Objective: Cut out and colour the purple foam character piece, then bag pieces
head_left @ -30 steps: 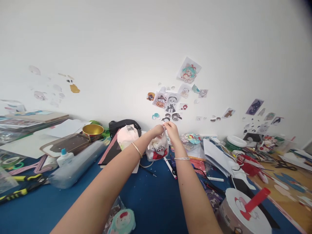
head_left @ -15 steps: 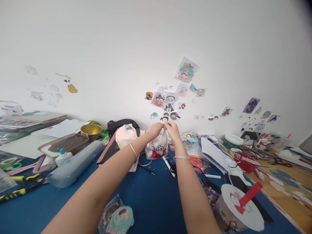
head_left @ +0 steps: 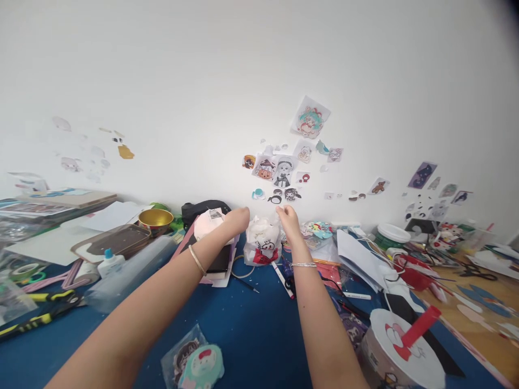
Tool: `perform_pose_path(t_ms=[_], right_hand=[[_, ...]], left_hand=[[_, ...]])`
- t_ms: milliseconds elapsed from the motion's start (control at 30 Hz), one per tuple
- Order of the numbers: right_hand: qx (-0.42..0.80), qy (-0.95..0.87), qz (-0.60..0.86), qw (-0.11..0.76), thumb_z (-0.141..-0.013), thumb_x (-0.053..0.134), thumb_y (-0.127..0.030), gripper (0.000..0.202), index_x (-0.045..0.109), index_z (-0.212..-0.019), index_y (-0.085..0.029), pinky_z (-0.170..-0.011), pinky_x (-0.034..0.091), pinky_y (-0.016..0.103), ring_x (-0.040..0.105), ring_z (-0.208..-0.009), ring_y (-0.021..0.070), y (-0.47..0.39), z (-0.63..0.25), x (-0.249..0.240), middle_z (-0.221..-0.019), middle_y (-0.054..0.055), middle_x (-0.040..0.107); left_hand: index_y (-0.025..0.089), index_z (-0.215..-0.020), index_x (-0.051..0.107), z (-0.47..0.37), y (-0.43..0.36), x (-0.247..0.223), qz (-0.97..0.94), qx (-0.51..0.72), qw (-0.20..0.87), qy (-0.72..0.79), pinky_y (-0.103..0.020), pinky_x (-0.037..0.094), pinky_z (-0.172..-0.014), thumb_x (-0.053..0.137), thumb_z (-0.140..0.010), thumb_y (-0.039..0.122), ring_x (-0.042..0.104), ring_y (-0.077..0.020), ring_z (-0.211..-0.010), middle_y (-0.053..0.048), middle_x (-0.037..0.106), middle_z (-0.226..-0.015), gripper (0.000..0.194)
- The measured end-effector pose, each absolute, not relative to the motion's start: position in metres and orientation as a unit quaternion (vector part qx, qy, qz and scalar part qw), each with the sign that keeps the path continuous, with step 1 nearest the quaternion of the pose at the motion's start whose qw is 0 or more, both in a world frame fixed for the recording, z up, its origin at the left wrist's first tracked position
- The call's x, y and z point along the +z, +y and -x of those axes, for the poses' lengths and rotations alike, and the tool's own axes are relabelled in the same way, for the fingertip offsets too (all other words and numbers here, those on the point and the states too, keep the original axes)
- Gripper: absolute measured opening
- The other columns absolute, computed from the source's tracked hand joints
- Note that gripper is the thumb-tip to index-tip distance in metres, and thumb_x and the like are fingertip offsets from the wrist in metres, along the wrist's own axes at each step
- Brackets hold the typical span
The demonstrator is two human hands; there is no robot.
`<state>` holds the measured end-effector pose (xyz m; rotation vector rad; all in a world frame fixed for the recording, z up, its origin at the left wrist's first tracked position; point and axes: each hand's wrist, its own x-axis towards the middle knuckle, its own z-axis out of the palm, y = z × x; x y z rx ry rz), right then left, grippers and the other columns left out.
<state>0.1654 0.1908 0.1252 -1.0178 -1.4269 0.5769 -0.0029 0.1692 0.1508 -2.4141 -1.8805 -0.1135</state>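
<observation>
A small white plastic bag [head_left: 261, 237] with a cartoon face and a red patch on its front stands at the back of the blue table. Just right of its top, my right hand [head_left: 288, 219] pinches with thumb and forefinger at the bag's thin upper edge. My left hand [head_left: 237, 220] is to the left of the bag and apart from it, its fingers curled; whatever they may hold is hidden. Behind my left wrist sits a pale pink rounded bundle [head_left: 206, 224], partly covered by the hand and forearm.
A lidded cup [head_left: 405, 346] with a red straw stands front right. At the left lie pliers [head_left: 40, 319], a glue bottle [head_left: 110, 263], a clear roll [head_left: 132, 275] and a gold bowl [head_left: 156, 219]. A marker [head_left: 283, 280] and paper cutouts [head_left: 200, 367] lie nearer.
My hands have come apart above the bag: the left moved leftward, while the right stayed by the bag's top. The bag's top looks looser and wider. The view shifted slightly.
</observation>
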Motion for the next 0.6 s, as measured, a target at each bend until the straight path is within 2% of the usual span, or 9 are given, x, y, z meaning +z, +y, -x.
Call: perform_pose_path(t_ms=[100,200,267,433,600], right_hand=[[0.22,-0.634,0.462,0.579,-0.067,0.056,-0.048,0.032,0.043,-0.077,-0.021,-0.069,0.04,0.027,0.051,-0.076,0.0168,0.19,-0.161,0.12,-0.079,0.0,0.051],[0.188,-0.657,0.489,0.542,-0.058,0.066,-0.043,0.04,0.043,-0.083,-0.021,-0.076,0.04,0.03,0.051,-0.089,0.0208,0.188,-0.152,0.115,-0.091,0.004,0.053],[0.167,-0.676,0.505,0.51,-0.057,0.068,-0.039,0.041,0.044,-0.086,-0.021,-0.079,0.04,0.032,0.05,-0.095,0.0232,0.185,-0.147,0.111,-0.097,0.006,0.053],[0.139,-0.722,0.535,0.416,-0.059,0.069,-0.036,0.042,0.047,-0.09,-0.019,-0.073,0.04,0.031,0.055,-0.093,0.0258,0.176,-0.143,0.102,-0.097,0.009,0.058],[0.127,-0.731,0.572,0.351,-0.075,0.06,-0.028,0.028,0.048,-0.098,-0.019,-0.066,0.04,0.029,0.059,-0.085,0.0219,0.178,-0.144,0.091,-0.093,0.007,0.064]], left_hand=[[0.016,-0.11,0.055,0.002,0.167,0.144,0.81,-0.037,0.017,-0.585,-0.04,0.051,-0.081,0.056,-0.086,0.032,0.059,-0.0198,-0.095,-0.008,0.058,-0.11,0.029],[0.016,-0.11,0.055,-0.003,0.167,0.132,0.833,-0.056,-0.003,-0.551,-0.04,0.051,-0.081,0.055,-0.087,0.031,0.058,-0.0192,-0.095,-0.007,0.058,-0.111,0.028],[0.016,-0.111,0.054,-0.007,0.169,0.125,0.838,-0.082,-0.008,-0.54,-0.04,0.051,-0.08,0.055,-0.087,0.032,0.059,-0.0192,-0.094,-0.008,0.058,-0.111,0.029],[0.015,-0.113,0.053,-0.011,0.177,0.12,0.838,-0.142,-0.01,-0.527,-0.04,0.051,-0.079,0.055,-0.087,0.033,0.059,-0.0195,-0.093,-0.008,0.057,-0.111,0.032],[0.015,-0.109,0.055,-0.008,0.178,0.122,0.831,-0.166,0.002,-0.53,-0.04,0.051,-0.08,0.054,-0.087,0.033,0.059,-0.019,-0.093,-0.007,0.058,-0.109,0.029]])
